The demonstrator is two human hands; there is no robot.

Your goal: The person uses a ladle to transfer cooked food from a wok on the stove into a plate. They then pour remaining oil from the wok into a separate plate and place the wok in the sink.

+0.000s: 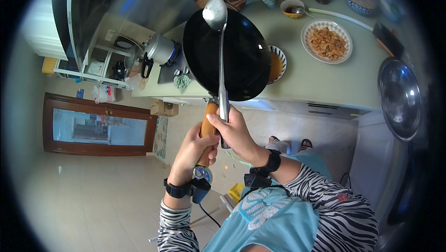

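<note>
My left hand (195, 145) is wrapped around the wooden handle (208, 119) of a black wok (240, 57). In my right hand (238, 133) is a long metal cooking spoon (215, 12), its shaft lying across the wok in view and its bowl near the far rim. The two hands are close together, the right thumb beside the wooden handle. No food shows in the dark wok, which covers part of a striped bowl of orange-brown liquid (277, 64) on the counter.
A pressure cooker (160, 50) sits over a blue flame at left. On the counter (334, 81) are a plate of chopped brown food (327, 44), a small sauce bowl (292, 7), a spring onion (341, 15), a cleaver (388, 39) and a metal basin (399, 98).
</note>
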